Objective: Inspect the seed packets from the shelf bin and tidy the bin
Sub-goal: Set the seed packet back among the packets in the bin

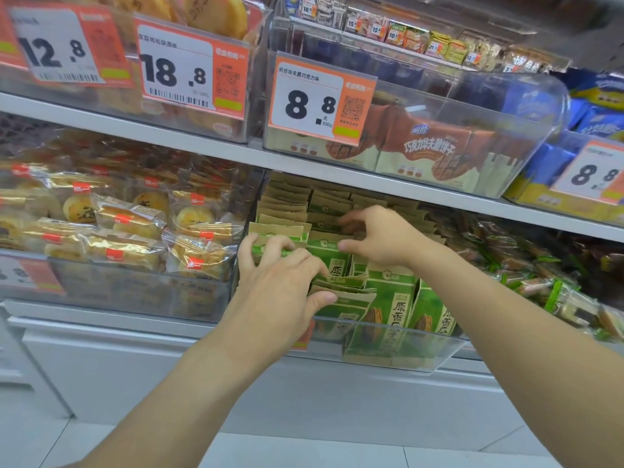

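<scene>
Green and tan seed packets [391, 298] stand in rows inside a clear plastic shelf bin [405, 352] on the lower shelf. My left hand [280, 282] reaches into the bin's front left; its fingers curl over the tops of the front packets and the thumb presses a bent packet [341, 305] that leans forward. My right hand [374, 238] is deeper in the bin, with its fingers curled among the tops of the middle-row packets [324, 211]. I cannot make out whether either hand lifts a packet.
A clear bin of wrapped pastries [128, 231] sits to the left, and loose green-wrapped snacks [540, 275] lie to the right. The upper shelf holds bins of chocolate wafer packs [439, 146] with orange price tags [320, 99]. Below are a white base panel and floor tiles.
</scene>
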The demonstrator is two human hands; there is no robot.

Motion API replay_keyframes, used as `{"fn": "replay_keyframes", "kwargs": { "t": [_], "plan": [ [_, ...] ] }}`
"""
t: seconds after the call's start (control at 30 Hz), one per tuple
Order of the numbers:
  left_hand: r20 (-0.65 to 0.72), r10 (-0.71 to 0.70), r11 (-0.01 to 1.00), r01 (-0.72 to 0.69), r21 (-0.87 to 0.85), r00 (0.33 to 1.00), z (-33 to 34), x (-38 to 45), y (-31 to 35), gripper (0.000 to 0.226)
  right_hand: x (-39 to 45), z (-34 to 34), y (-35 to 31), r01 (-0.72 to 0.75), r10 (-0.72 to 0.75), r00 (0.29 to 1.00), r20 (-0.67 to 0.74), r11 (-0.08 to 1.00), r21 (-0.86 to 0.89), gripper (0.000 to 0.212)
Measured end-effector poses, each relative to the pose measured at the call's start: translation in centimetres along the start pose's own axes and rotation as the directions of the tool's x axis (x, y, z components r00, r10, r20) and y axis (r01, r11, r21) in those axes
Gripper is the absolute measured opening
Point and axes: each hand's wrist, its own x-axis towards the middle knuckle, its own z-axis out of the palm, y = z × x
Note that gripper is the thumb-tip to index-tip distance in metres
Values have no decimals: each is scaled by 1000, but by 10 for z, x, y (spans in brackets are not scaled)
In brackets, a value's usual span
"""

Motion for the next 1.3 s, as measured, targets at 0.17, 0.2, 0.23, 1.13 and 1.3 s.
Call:
{"fn": "replay_keyframes", "kwargs": {
  "t": [0.17, 0.2, 0.23, 1.13, 1.3],
  "plan": [
    [-3, 8, 998, -8, 60, 1000, 4, -3, -5, 51, 3, 0, -11, 27, -25, 999, 36, 998, -52, 17],
    [-12, -2, 997, 3, 71, 1000, 5, -3, -7, 53, 1, 1, -12, 46, -45, 999, 14, 998, -41, 7],
    [-22, -8, 997, 10, 83, 1000, 5, -3, -8, 54, -4, 0, -13, 56, -56, 998, -18, 998, -29, 5],
    [607, -172, 378, 620, -687, 776, 6, -78, 79, 20, -216, 44, 18, -235, 272, 949, 161, 266, 935, 44],
    [607, -329, 374, 690, -619, 723, 12, -73, 77, 23, -212, 55, 41, -391, 74, 918, 389, 329, 860, 47]
  ]
}}
